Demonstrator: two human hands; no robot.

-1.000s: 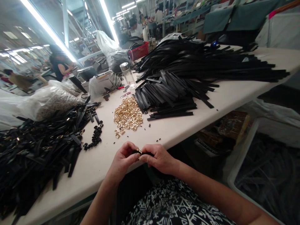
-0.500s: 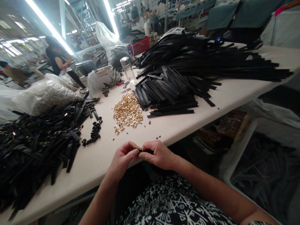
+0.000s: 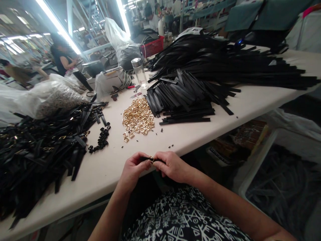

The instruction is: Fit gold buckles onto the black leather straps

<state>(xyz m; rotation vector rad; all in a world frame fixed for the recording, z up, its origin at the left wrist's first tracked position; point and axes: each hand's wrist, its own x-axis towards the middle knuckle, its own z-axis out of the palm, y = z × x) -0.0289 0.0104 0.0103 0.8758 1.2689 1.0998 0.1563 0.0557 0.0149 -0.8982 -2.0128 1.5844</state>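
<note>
My left hand (image 3: 134, 169) and my right hand (image 3: 173, 166) meet at the table's near edge, both with pinched fingers. A black strap (image 3: 144, 158) runs between them, with a small gold buckle (image 3: 151, 158) on it where the fingertips come together. My left fingers grip the strap on the buckle's left side, and the right fingers grip it on the other side. How the strap passes through the buckle is too small to make out. Beyond the hands lies a heap of gold buckles (image 3: 138, 115). Small black loops (image 3: 102, 140) are clustered left of it.
Cut black strips (image 3: 179, 95) lie right of the buckles, with longer strips (image 3: 213, 60) behind. Buckled straps (image 3: 42, 150) are heaped at the left. A glass bottle (image 3: 140, 75) stands upright behind the buckles. Below the table at right is a bin (image 3: 247, 175). Another person (image 3: 64, 62) is farther off.
A length of black strap now shows in my left fingers, and the gold buckle is more visible between the hands. Both hands stay together. The whole view has shifted slightly.
</note>
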